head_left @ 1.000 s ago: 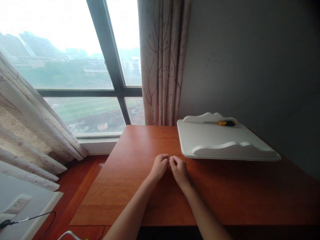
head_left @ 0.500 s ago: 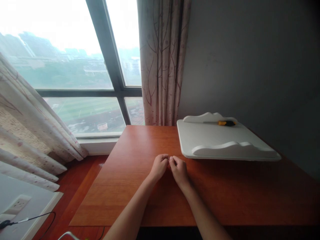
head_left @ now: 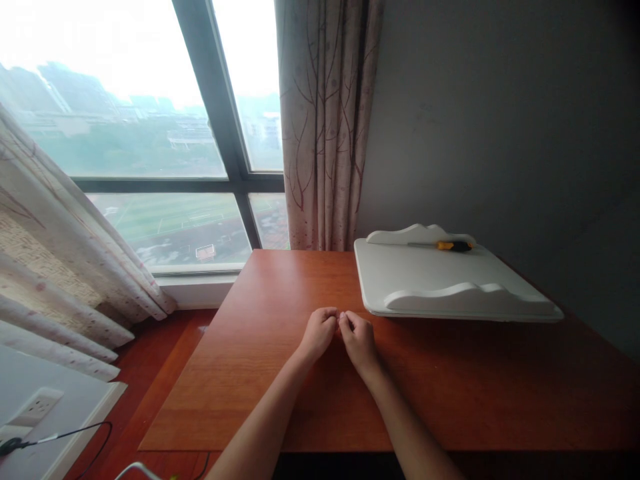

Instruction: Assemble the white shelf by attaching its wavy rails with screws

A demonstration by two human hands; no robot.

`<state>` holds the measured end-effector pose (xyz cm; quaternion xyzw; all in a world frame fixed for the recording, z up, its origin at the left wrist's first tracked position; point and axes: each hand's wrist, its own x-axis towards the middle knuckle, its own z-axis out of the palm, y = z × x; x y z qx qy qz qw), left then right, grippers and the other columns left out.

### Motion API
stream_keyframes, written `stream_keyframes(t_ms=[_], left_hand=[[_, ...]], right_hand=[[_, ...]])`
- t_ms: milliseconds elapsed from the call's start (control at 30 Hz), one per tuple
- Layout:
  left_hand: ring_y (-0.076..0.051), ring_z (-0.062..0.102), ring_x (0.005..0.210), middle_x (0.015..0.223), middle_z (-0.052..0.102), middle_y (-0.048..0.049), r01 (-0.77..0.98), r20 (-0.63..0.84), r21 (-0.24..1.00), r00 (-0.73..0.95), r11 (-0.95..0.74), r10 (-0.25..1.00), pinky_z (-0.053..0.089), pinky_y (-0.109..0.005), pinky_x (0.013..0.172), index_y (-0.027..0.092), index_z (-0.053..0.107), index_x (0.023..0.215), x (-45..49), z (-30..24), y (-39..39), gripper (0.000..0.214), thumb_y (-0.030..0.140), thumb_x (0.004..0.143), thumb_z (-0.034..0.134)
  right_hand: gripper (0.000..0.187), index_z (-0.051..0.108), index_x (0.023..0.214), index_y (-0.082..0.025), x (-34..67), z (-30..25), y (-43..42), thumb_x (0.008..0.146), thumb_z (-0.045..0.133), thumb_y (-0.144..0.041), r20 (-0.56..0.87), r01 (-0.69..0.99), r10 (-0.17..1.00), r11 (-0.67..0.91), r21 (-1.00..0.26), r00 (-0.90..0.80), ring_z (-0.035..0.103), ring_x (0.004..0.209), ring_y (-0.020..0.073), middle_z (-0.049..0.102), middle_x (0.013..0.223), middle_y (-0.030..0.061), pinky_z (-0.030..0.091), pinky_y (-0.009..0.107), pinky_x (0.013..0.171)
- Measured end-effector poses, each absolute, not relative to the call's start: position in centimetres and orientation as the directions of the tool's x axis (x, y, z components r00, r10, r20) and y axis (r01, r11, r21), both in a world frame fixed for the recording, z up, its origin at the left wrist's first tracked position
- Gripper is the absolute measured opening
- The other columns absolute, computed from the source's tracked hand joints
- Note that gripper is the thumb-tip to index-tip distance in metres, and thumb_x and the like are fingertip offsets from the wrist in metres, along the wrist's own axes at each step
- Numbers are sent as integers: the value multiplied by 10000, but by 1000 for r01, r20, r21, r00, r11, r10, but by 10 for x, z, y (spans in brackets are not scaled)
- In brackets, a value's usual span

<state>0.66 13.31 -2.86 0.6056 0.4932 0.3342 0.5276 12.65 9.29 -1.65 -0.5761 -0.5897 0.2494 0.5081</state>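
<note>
Over the middle of the reddish-brown wooden table (head_left: 240, 373), my left hand (head_left: 321, 330) and my right hand (head_left: 357, 337) meet at the fingertips. Both are closed, thumb pressed against curled fingers. Whatever is pinched between them, if anything, is too small or hidden to make out. Beyond my right hand lies a white board with wavy raised edges (head_left: 425, 270). On its far side rests a yellow and black screwdriver-like tool handle (head_left: 454, 246), beside the back wavy edge.
A window (head_left: 165, 153) with patterned curtains (head_left: 325, 133) stands behind and to the left. At the lower left are a wall socket (head_left: 37, 408) with a plugged-in black cable (head_left: 75, 432), and part of a white curved object (head_left: 137, 468). A grey wall (head_left: 490, 120) rises behind the board.
</note>
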Motion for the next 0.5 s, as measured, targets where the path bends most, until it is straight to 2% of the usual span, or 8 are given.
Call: stream_keyframes(t_ms=[500], left_hand=[[-240,669,1017,1199,660,-85,246,-95,969,290,22,952,588,-418,855,140,639,1216,7,-28,132,348,382,966,640]], right_hand=[[431,405,587,-229,127,-15,92,920,403,-502,323,434,930,221,-873,177,387,525,128,449,528,-22,264,277,533]])
